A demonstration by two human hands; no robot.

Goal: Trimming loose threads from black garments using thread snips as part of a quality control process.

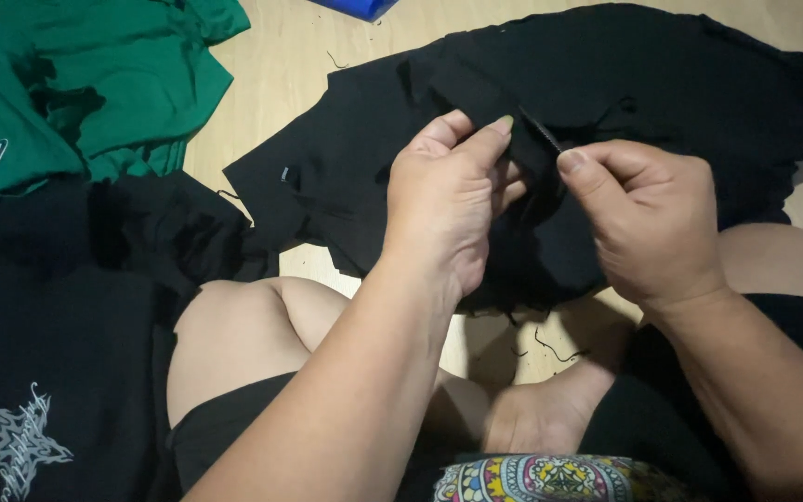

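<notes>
Black garment (606,74) crumpled, frayed; left hand (448,200), right hand (648,223) pinching edge

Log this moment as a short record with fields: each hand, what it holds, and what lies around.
left hand: pinches a fold of the black garment
right hand: pinches the same garment beside the left; a thin dark tool pokes out between the hands, kind unclear
surface: wooden floor, loose threads
nearby: green shirts upper left; black printed shirt lower left
</notes>
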